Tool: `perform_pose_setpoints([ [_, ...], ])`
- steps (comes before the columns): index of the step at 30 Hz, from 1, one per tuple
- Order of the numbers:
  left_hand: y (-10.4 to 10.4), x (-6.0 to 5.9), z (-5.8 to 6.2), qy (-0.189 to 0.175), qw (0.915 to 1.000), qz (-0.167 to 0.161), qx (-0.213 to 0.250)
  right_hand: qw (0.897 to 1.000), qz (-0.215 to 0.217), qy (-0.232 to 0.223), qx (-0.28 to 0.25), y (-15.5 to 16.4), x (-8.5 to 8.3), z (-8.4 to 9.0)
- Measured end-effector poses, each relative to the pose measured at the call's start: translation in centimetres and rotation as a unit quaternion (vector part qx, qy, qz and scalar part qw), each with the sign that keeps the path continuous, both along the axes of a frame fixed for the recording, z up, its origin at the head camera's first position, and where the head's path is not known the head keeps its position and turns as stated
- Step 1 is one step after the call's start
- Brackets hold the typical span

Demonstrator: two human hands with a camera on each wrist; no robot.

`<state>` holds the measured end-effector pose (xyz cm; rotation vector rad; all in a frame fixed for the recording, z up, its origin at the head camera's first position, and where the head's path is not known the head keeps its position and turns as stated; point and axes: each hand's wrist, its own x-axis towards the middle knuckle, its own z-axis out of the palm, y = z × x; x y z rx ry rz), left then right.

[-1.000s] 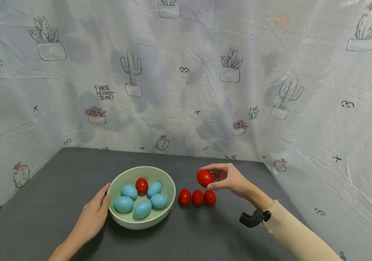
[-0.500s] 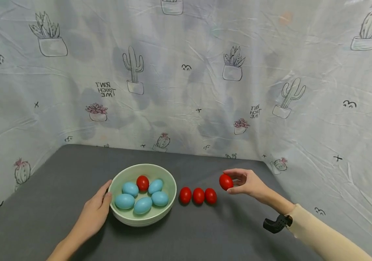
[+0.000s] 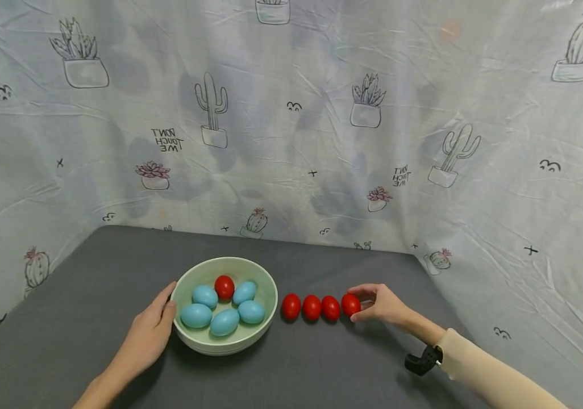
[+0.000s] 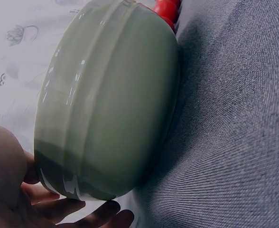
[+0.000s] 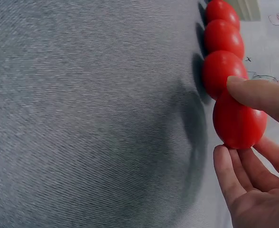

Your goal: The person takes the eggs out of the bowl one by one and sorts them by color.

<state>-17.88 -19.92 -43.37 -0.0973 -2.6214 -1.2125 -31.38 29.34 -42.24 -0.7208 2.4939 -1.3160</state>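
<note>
The right hand (image 3: 380, 304) pinches the end red egg (image 3: 350, 305) on the surface (image 3: 322, 363); the left hand (image 3: 145, 338), fingers relaxed, rests against the bowl (image 3: 230, 341)

Five red eggs (image 3: 311, 307); five blue eggs (image 3: 224, 321); one bowl (image 3: 266, 282).

Setting: a staged recording booth, not a lived-in room. A thin, creased cloth (image 3: 291, 113) printed with potted cacti, succulents and mirrored "DON'T TOUCH ME" lettering hangs as a backdrop across the whole upper frame and wraps round both the left and right sides, hiding whatever lies behind it. Fold lines and wrinkles show that it is draped, not a fixed wall. A table (image 3: 92, 272) under plain grey fabric fills the lower frame and meets the cloth on three sides. A black device (image 3: 421, 362) is strapped at the wrist, lower right, consistent with worn cameras. No furniture, appliances or windows are visible.
</note>
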Motion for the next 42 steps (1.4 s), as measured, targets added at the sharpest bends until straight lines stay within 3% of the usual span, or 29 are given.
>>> perform_pose_setpoints([
  [8,0.0,0.0,0.2,0.002,1.0,0.001,-0.004,1.0,-0.008,0.01,0.003,-0.1,-0.2,-1.0],
  [14,0.0,-0.1,-0.1,-0.008,1.0,-0.002,-0.004,1.0,-0.017,-0.007,-0.007,-0.2,-0.3,-1.5],
  [28,0.0,0.0,-0.1,0.002,1.0,0.004,0.0,0.999,-0.011,-0.026,-0.028,-0.2,-0.2,-1.6],
  [36,0.0,-0.1,-0.2,-0.002,1.0,0.001,-0.001,0.999,0.01,-0.029,-0.023,0.1,-0.4,-1.6],
  [42,0.0,-0.1,-0.3,-0.001,1.0,0.0,0.001,0.997,0.036,-0.069,-0.021,0.4,-0.5,-1.2],
])
